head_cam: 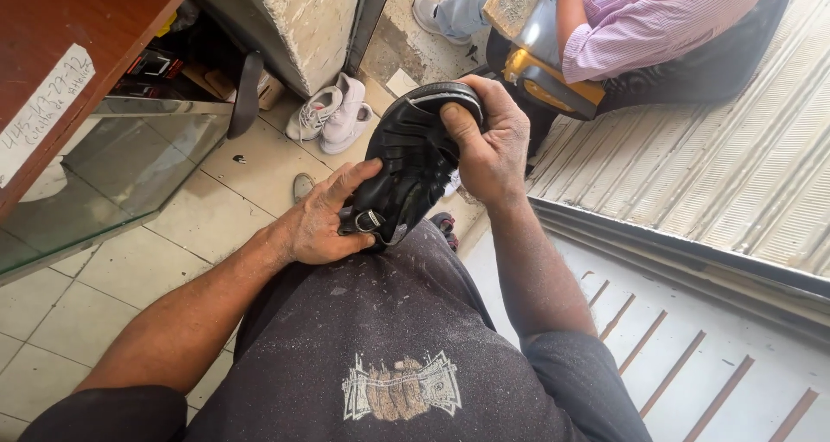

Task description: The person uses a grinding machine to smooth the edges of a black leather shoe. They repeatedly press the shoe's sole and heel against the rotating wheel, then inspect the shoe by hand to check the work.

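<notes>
A black strapped sandal (406, 161) with a metal buckle is held over my lap, sole edge turned up. My left hand (324, 221) grips its lower end by the buckle, thumb pressed on the upper. My right hand (493, 139) clasps the top end, thumb on the straps and fingers curled round the sole rim.
A pair of white sneakers (333, 113) lies on the tiled floor ahead. A wooden counter with a glass front (104, 182) stands at the left. Another person in a pink striped shirt (640, 18) sits at the top right, by a ribbed metal shutter (735, 174).
</notes>
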